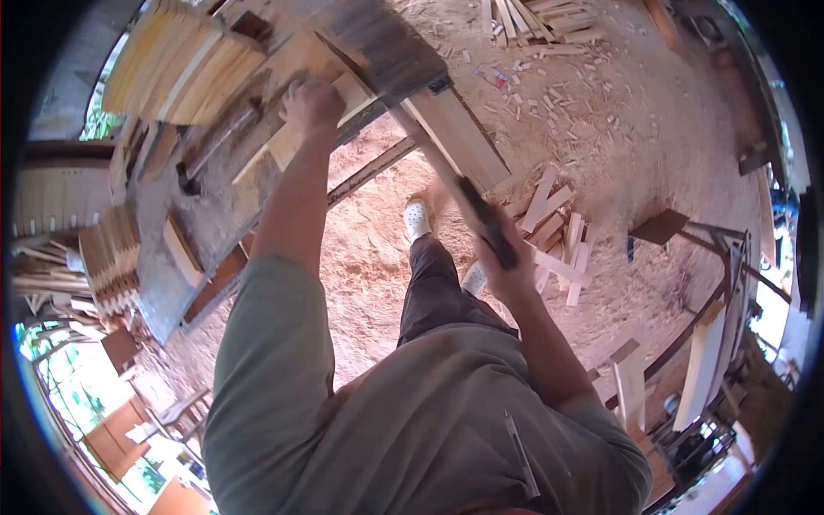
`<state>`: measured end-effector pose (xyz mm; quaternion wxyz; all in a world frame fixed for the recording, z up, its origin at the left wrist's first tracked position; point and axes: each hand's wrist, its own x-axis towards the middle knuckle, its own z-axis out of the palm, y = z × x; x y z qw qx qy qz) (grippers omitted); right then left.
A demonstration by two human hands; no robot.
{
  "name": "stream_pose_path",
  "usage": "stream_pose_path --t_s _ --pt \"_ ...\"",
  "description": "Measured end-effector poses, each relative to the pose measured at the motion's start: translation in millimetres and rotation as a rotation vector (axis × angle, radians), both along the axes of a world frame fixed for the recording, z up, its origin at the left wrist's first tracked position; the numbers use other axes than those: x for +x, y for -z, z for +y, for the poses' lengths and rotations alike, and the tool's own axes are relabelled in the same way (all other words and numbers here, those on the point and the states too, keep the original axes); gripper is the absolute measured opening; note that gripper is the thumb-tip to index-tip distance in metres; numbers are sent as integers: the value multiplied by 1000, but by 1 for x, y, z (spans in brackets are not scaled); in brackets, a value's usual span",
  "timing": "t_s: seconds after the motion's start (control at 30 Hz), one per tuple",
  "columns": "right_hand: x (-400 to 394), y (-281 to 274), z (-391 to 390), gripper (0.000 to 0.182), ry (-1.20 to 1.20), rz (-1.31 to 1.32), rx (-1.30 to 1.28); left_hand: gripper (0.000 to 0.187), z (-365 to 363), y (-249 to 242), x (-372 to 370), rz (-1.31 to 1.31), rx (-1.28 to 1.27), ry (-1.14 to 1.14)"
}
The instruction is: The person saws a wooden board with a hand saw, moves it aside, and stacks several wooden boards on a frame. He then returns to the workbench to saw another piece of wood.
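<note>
At the bench's edge, my left hand (312, 105) is closed over a pale wooden piece (354, 93), its fingers partly hidden. My right hand (505, 256) is wrapped round the black handle of a long tool (446, 172), blurred by motion. The tool's shaft runs up and left to the bench edge, beside the wood. What sits at its far end is too smeared to name. Under that end lies a wide pale board (459, 137). A hammer (190, 178) rests on the workbench (163, 283), left of my left arm.
Curved wooden pieces (184, 64) are stacked at the bench's upper left. Offcuts (562, 232) lie on the sawdust-covered floor right of my feet, with more scraps (549, 21) at the top. A metal-framed stand (730, 257) is at the right, near upright boards (631, 386).
</note>
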<state>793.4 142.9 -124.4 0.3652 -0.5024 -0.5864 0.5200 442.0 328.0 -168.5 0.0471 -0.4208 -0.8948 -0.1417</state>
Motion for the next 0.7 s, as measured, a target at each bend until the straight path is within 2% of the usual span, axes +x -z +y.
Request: stream_pose_path --t_s 0.03,0.07,0.13,0.17,0.23,0.27,0.33,0.4,0.43,0.5,0.57,0.6,0.63,0.7 --pt "23 -8 -19 61 88 -7 -190 34 -1 1 -1 11 36 -30" --pt "43 2 -36 60 112 -97 15 34 -2 1 0 20 27 -10" --pt "64 -16 -66 59 238 -74 -113 39 -2 -4 1 -34 15 -38" --pt "71 -11 -74 59 345 -54 -1 39 -6 1 -2 -32 22 -38" --pt "91 -27 -82 58 428 101 -259 44 -11 19 -17 -85 235 32" --pt "96 -30 -80 58 432 105 -258 56 -21 25 -43 -120 19 167" --pt "107 -35 -74 56 381 -100 -143 64 -63 -29 -16 -70 -121 236" --pt "108 -42 -67 56 377 -61 -137 73 -99 -24 -27 186 -365 350" --pt "105 -44 -63 56 378 -20 -136 73 -109 -27 -31 192 -360 340" --pt "98 -48 -55 56 374 13 -133 82 -128 -30 -37 155 -606 403" --pt "90 -53 -45 56 366 48 -123 86 -137 -30 -36 -135 -759 302" --pt "87 -58 -40 57 378 53 -141 93 -150 -35 -30 -238 -651 227" --pt "85 -61 -35 57 391 57 -157 93 -161 -30 -30 -235 -636 214" --pt "85 -56 -28 58 372 24 -70 96 -174 -8 -33 -507 -577 -45"
